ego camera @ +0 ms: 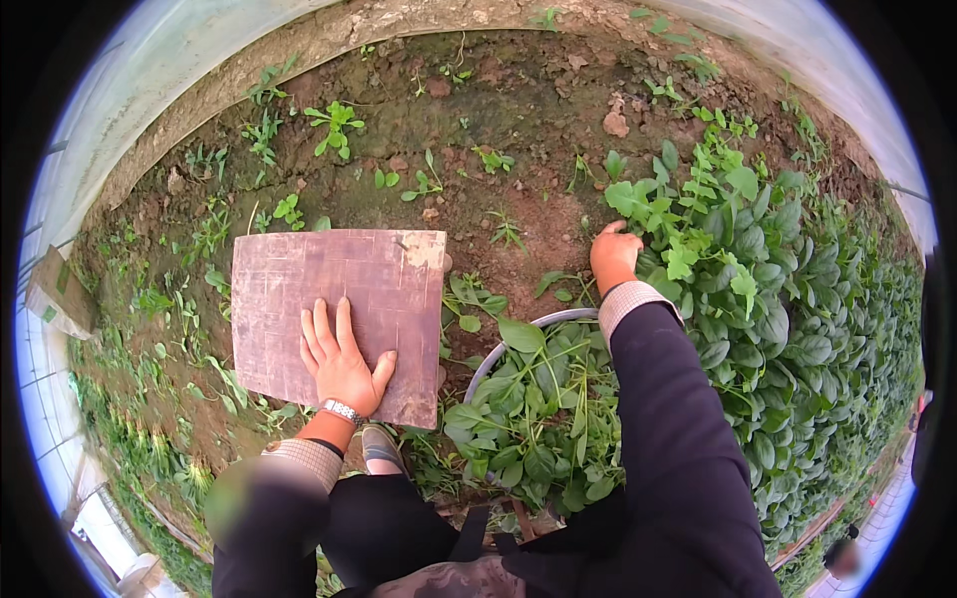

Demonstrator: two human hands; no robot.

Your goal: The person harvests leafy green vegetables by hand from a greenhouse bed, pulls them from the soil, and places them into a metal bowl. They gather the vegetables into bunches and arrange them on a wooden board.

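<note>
My left hand (344, 370) lies flat, fingers spread, on a reddish-brown board (277, 299) with a worn corner. The board is over the soil, its near edge above a shoe (381, 447). To the right, my right hand (616, 254) is at the edge of a dense stand of leafy green plants (755, 261), beside a lighter, lobed-leaf plant (680, 258). Its fingers are partly bent, and whether a stem is between them cannot be made out. Below that forearm, a round grey-rimmed container (490, 362) is full of picked leafy greens (534, 426).
Bare soil (516, 202) with scattered small weeds (335, 127) stretches ahead to a low earth bank (314, 48) under plastic sheeting (187, 45). Bundled greens (196, 478) lie at the lower left. A box-like object (56, 291) stands at the far left.
</note>
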